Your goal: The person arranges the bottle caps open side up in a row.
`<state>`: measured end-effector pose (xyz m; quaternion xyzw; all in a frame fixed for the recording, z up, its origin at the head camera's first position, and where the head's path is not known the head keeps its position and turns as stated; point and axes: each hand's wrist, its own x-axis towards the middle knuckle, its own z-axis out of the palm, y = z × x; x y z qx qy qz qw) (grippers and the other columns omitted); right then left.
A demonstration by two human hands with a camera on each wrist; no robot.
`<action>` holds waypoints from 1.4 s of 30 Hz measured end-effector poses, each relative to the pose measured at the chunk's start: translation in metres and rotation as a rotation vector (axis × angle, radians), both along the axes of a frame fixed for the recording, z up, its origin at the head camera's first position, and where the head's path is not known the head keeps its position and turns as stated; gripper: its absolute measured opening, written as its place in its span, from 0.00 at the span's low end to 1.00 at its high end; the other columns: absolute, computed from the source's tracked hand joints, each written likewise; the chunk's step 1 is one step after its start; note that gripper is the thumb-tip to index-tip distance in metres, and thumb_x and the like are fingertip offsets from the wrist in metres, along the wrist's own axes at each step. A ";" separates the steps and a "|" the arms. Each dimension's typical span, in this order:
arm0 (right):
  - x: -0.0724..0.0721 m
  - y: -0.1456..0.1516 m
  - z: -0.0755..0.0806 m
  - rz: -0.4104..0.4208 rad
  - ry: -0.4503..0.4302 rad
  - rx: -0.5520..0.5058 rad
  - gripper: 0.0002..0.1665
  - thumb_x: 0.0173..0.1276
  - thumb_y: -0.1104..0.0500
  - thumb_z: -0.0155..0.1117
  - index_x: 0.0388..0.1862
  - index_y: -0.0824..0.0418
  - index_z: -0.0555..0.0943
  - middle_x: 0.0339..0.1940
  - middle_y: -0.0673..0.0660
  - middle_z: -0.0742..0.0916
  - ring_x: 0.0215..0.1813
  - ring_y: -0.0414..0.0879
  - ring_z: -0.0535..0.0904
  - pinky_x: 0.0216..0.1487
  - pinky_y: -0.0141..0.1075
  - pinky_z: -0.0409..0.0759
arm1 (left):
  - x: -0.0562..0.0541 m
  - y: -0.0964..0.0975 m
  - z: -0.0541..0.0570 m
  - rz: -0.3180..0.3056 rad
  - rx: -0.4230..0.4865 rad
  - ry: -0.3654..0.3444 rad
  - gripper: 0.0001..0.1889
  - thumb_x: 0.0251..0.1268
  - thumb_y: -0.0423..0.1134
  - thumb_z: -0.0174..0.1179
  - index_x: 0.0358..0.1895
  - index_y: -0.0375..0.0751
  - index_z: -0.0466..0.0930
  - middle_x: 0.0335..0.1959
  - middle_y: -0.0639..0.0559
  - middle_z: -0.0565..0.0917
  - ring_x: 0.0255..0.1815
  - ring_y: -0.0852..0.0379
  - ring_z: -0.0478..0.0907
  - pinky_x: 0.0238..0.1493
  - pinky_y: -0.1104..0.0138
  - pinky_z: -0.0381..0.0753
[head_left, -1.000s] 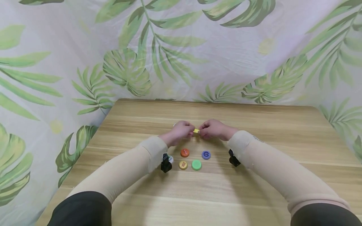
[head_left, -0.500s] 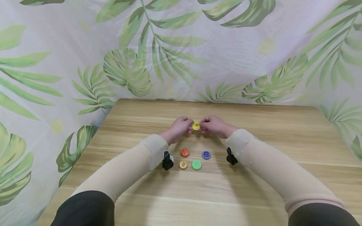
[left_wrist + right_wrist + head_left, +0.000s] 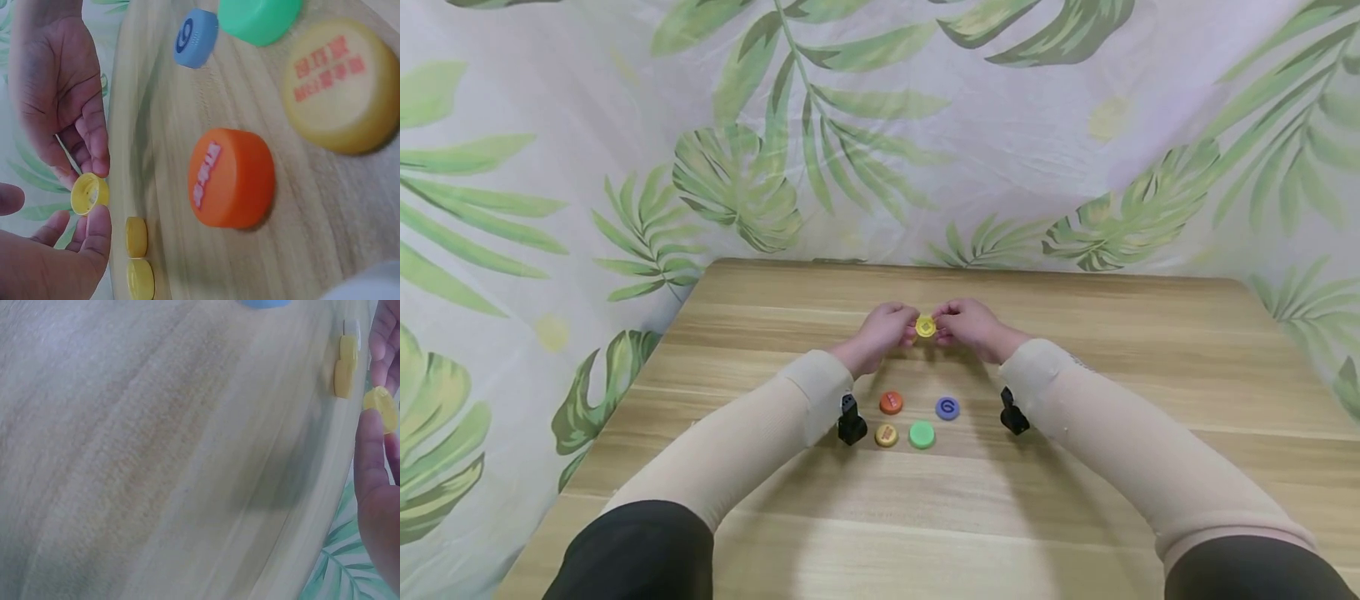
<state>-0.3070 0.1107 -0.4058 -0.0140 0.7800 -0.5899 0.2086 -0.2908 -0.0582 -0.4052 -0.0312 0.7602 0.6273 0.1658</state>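
Observation:
Above the far part of the table, a yellow bottle cap (image 3: 926,326) is held between both hands. The left hand (image 3: 882,333) pinches its left side, the right hand (image 3: 972,328) its right side. The left wrist view shows the cap's hollow inside, with fingertips at opposite edges of the rim. In the right wrist view the yellow cap (image 3: 381,409) shows at the right edge, with the right thumb against it. Nearer the body lie an orange cap (image 3: 891,402), a blue cap (image 3: 947,407), a green cap (image 3: 922,434) and a dull yellow cap (image 3: 886,435) with red print.
Two more yellow caps (image 3: 136,237) lie near the far side of the wooden table (image 3: 1075,500), hidden behind the left hand in the head view. A white piece (image 3: 352,330) sits beside them. A leaf-patterned cloth (image 3: 880,167) hangs behind the table.
Both hands have risen slightly farther from the body with the yellow cap. The cap has turned from edge-on to face the head camera. The left forearm has shifted slightly right.

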 end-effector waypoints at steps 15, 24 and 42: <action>-0.003 0.004 -0.003 0.008 -0.025 0.058 0.20 0.83 0.65 0.49 0.65 0.78 0.71 0.54 0.67 0.81 0.49 0.51 0.81 0.61 0.42 0.82 | -0.004 0.002 0.002 -0.081 0.023 -0.009 0.25 0.84 0.42 0.46 0.73 0.29 0.66 0.69 0.34 0.71 0.66 0.41 0.72 0.65 0.56 0.78; -0.006 0.008 -0.011 0.023 -0.050 0.080 0.17 0.82 0.65 0.49 0.60 0.77 0.74 0.43 0.60 0.81 0.42 0.46 0.80 0.52 0.36 0.85 | -0.002 0.007 0.001 -0.136 0.057 -0.066 0.25 0.81 0.41 0.48 0.72 0.27 0.63 0.70 0.31 0.67 0.68 0.39 0.70 0.68 0.52 0.75; -0.006 0.013 -0.015 0.032 -0.067 0.109 0.19 0.81 0.66 0.50 0.60 0.81 0.76 0.42 0.63 0.85 0.38 0.42 0.83 0.47 0.31 0.86 | 0.000 0.011 0.000 -0.189 -0.015 -0.072 0.21 0.82 0.37 0.48 0.67 0.26 0.68 0.68 0.33 0.71 0.68 0.39 0.71 0.68 0.55 0.74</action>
